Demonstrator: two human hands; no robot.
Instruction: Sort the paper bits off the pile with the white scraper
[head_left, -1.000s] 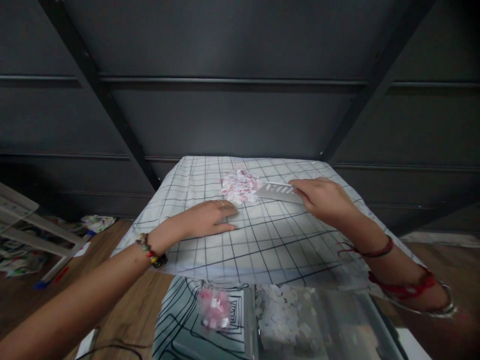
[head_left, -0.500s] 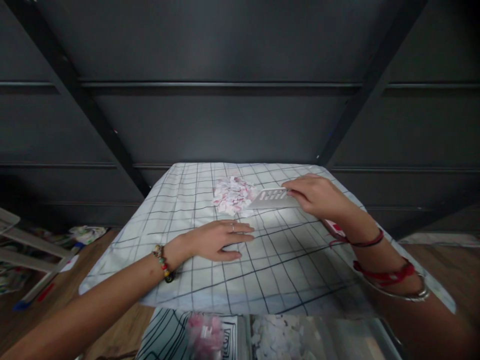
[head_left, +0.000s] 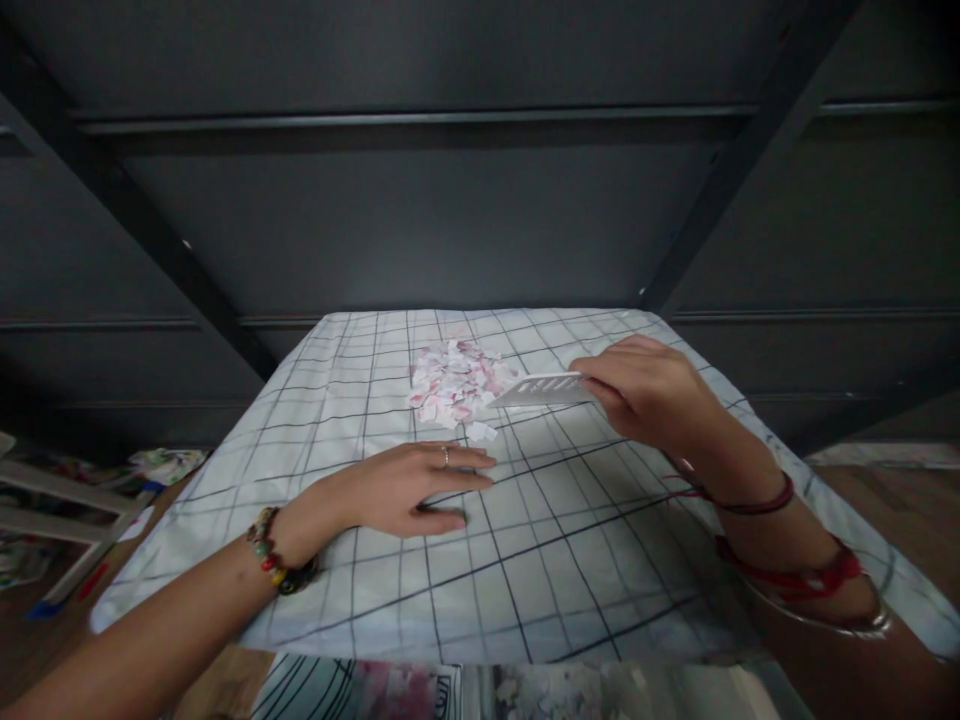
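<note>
Right grip pinching slotted tool, left grip loosely spread

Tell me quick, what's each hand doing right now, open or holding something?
Left hand: open, holding nothing, palm down at the tablecloth.
Right hand: closed, holding the slotted white scraper by the paper scraps.

Below the near edge of the worktop, a blurred pink bundle and box are cut off. The right hand hides one end of the slotted tool.
</note>
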